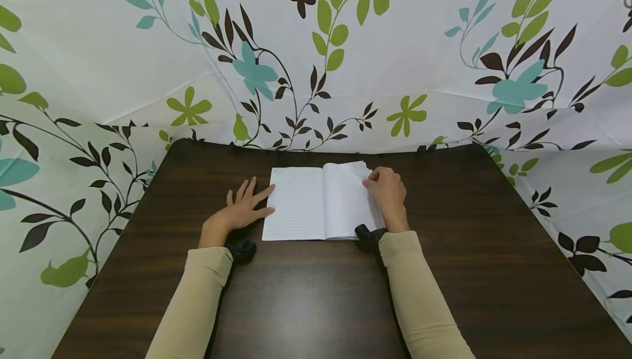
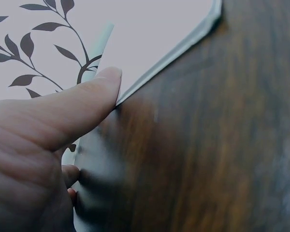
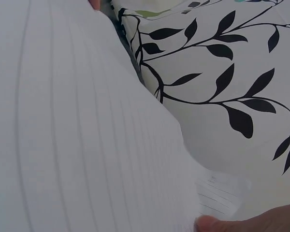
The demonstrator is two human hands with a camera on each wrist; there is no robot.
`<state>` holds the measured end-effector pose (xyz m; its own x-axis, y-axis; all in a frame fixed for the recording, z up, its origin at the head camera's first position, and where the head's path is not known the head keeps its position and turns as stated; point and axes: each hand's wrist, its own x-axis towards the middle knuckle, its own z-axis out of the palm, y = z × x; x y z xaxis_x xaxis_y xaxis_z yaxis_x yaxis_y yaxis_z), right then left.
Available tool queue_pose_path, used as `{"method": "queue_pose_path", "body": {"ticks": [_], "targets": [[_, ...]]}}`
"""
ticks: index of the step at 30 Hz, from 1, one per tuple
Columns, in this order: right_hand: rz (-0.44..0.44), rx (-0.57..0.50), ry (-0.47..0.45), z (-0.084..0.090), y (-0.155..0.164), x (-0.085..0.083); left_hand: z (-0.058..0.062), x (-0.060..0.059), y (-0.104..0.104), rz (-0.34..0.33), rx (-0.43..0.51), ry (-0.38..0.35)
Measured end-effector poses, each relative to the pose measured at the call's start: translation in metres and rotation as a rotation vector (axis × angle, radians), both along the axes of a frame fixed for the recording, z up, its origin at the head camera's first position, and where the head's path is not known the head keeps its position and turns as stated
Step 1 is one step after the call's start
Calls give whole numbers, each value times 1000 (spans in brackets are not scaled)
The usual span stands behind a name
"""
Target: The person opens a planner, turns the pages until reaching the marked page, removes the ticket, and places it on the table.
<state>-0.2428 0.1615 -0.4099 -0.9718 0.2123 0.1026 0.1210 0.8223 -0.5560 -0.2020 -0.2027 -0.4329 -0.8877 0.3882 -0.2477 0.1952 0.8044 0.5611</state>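
An open notebook [image 1: 298, 205] with ruled white pages lies on the dark wooden table. My left hand [image 1: 239, 212] has its fingers spread, with thumb and index fingertip on the notebook's left edge. In the left wrist view the thumb [image 2: 82, 104] lies against the page edge near a corner. At the other side, my right hand [image 1: 387, 188] pinches the edge of the right-hand page, fingers curled. The right wrist view shows that lined page [image 3: 96, 125] bowed up, with a digit [image 3: 256, 223] at its edge; the other fingers there are out of sight.
A dark wood-grain table [image 1: 306, 304] spreads around the notebook. Behind it and at both sides hangs a white cloth [image 1: 434, 35] with a leaf and flower print. Each wrist carries a black strapped device, the left one [image 1: 243, 252] beside the sleeve cuff.
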Motion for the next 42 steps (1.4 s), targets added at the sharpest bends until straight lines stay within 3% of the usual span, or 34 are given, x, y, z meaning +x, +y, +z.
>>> {"method": "queue_pose_path", "body": {"ticks": [11,18,25,34,42], "targets": [[145,-202,-159,5,14,-4,0,0,0,1,8,-3],[277,-272,-172,7,24,-2,-2,3,1,3,-5,-11],[420,-305,-209,22,29,1,-1,3,1,5,-2,0],[521,-509,-157,26,18,-2,-2,1,-1,-1,-10,10],[493,-645,-78,24,-9,-2,0,1,0,5,-7,3]]}}
